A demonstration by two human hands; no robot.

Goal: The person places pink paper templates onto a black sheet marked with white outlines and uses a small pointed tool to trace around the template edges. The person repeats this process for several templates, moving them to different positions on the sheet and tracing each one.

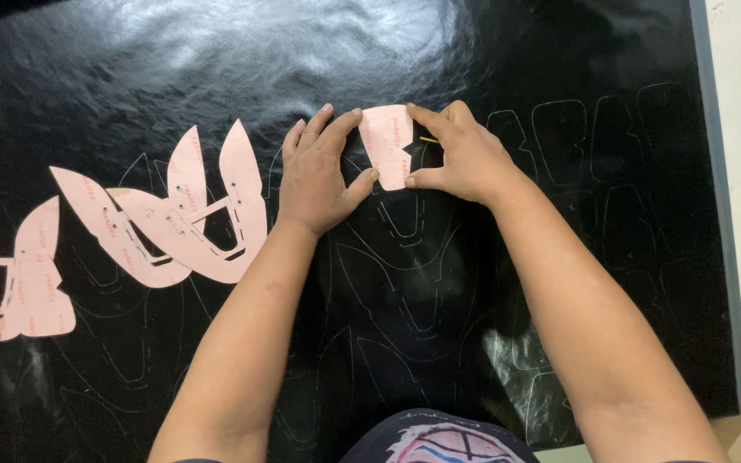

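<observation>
Both hands forward, left hand (319, 171) flat, right hand (460, 154) pinching.

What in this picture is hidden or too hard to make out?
- Head view: the thin yellowish tool in the right hand is mostly covered by the fingers; its kind is unclear.
- The pink templates at the left edge are cut off by the frame.
- Part of the small pink template lies under the left hand.
- The traced outlines on the black sheet fade out in glare and shadow.
</observation>
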